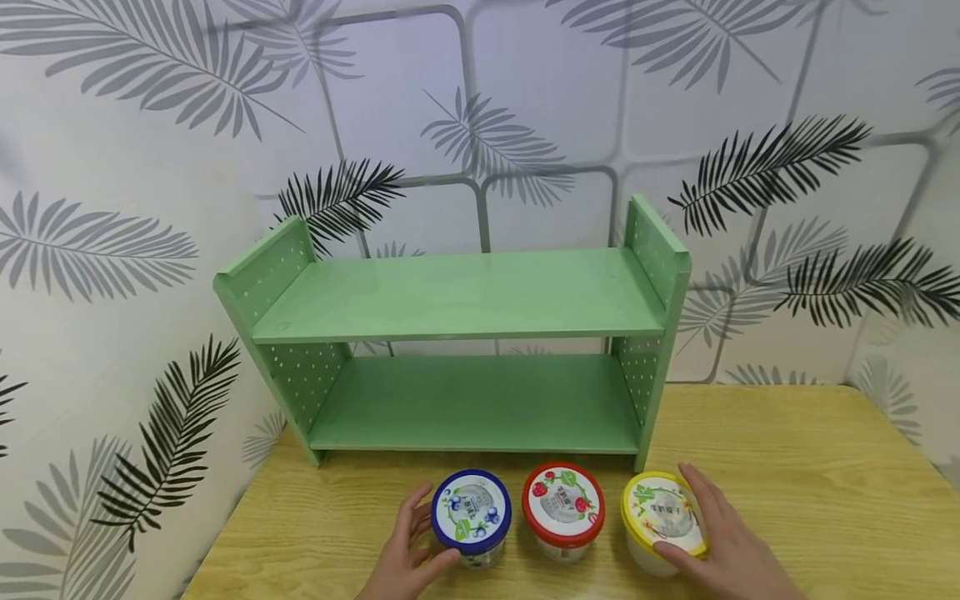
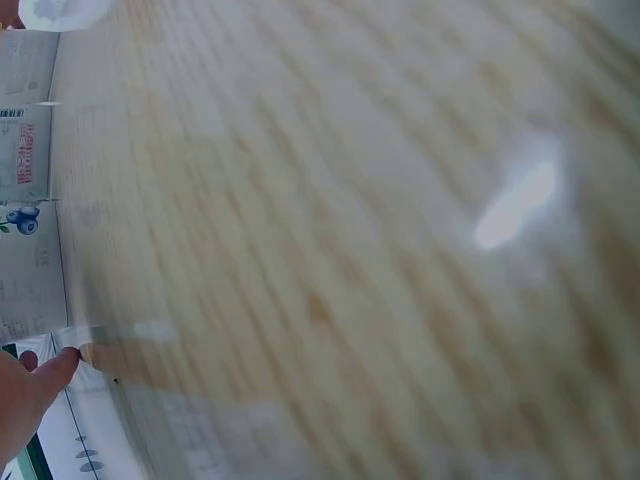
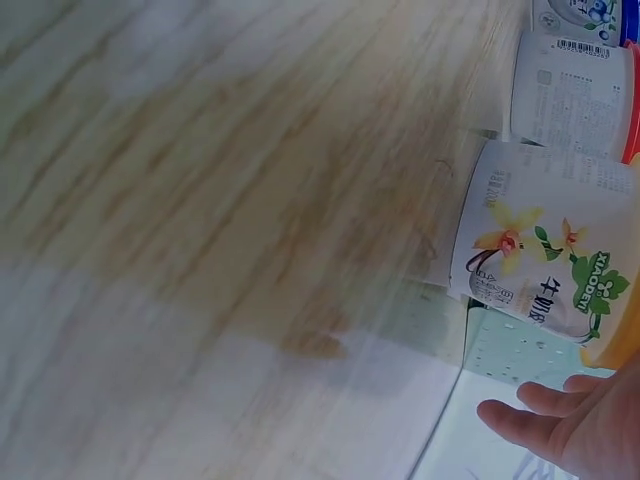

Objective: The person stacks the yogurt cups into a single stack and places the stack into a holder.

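Note:
Three lidded tubs stand in a row on the wooden table: a blue-lidded tub with blueberries (image 1: pixel 471 510), a red-lidded tub with strawberries (image 1: pixel 562 507) and a yellow-lidded tub with flowers (image 1: pixel 663 515). My left hand (image 1: pixel 411 550) is at the left side of the blue-lidded tub, thumb and fingers spread around its near left edge. On the far right, my right hand (image 1: pixel 723 533) spreads beside the yellow-lidded tub, its thumb overlapping the lid's front. The right wrist view shows that hand's fingers (image 3: pixel 530 420) extended close to the yellow-lidded tub (image 3: pixel 545 240).
Behind the tubs stands a green two-tier shelf (image 1: pixel 480 400) with perforated side panels, its lower board just beyond the lids. The wooden table (image 1: pixel 795 467) extends to the right. A leaf-patterned wall (image 1: pixel 540 125) rises behind the shelf.

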A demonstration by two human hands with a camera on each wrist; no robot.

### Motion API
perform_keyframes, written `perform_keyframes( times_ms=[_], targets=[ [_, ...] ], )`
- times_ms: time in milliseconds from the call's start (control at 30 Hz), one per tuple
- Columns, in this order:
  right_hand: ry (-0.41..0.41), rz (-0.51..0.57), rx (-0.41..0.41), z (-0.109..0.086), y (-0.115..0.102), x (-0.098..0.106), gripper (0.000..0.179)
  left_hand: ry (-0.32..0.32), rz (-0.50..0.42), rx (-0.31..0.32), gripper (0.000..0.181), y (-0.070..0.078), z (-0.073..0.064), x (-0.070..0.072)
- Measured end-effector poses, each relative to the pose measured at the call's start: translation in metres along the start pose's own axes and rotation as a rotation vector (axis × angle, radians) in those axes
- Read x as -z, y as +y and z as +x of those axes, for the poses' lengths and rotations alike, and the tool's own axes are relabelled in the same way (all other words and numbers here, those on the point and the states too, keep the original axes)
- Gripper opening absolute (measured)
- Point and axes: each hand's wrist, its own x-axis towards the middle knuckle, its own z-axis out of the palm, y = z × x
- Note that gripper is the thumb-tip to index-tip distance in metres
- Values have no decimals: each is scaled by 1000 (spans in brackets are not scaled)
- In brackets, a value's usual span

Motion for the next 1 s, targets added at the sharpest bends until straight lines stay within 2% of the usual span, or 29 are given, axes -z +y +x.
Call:
perform_keyframes(
  times_ms=[133, 333, 567, 1000],
  targets=[
    [-29, 28, -37, 0, 1, -1, 98, -6, 8, -11, 83, 0, -1, -1],
    [-79, 53, -91, -1, 0, 0, 103, -12, 2, 6, 82, 1, 0, -1],
    [-155, 111, -212, -1, -1, -1, 112, -23, 4, 7, 81, 0, 1, -1],
    [-114, 320, -296, -4, 2, -14, 112, -20, 0, 2, 81, -1, 2, -1]
  ],
)
